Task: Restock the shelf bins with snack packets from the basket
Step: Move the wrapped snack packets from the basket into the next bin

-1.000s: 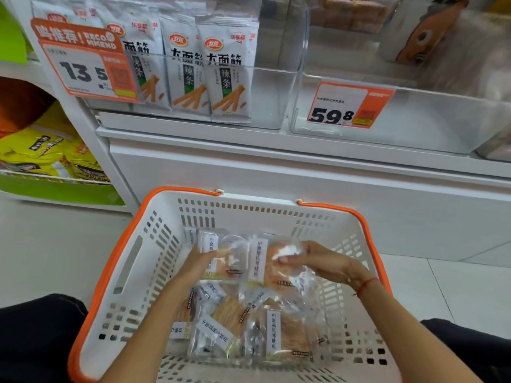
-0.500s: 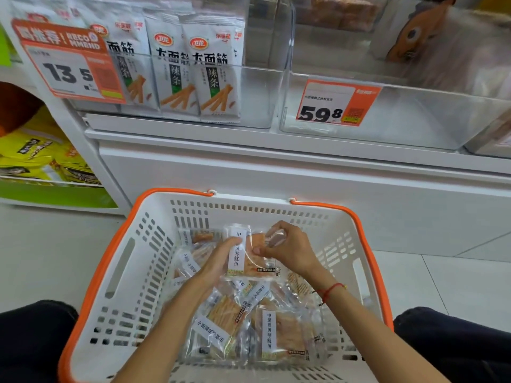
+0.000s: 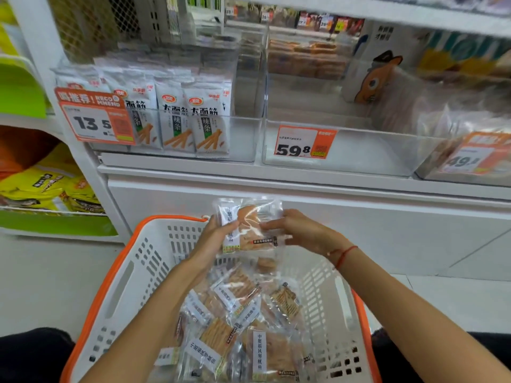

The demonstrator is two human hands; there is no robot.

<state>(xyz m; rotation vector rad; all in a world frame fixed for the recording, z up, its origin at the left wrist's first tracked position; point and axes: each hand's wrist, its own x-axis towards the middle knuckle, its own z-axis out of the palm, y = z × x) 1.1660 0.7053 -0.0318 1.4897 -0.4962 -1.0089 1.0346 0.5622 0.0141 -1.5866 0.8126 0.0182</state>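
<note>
Your basket (image 3: 143, 275) holds loose snack packets (image 3: 243, 327). The middle shelf bin (image 3: 345, 150) above looks bare in front. Your left hand (image 3: 213, 239) and right hand (image 3: 301, 233) pinch one packet (image 3: 249, 225) over the basket's far rim.

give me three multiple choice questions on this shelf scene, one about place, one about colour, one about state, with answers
1. Where is the packet that both hands hold?
A. above the basket's far rim
B. inside the middle bin
C. on the floor

2. What colour is the basket rim?
A. green
B. orange
C. blue

3. What is the left hand doing?
A. hanging empty
B. gripping the packet
C. pressing the price tag

Answers: 1 A, it is held up over the rim, below the shelf; 2 B, the edge is orange; 3 B, its thumb lies across the packet, and the right hand pinches the other side.
</note>
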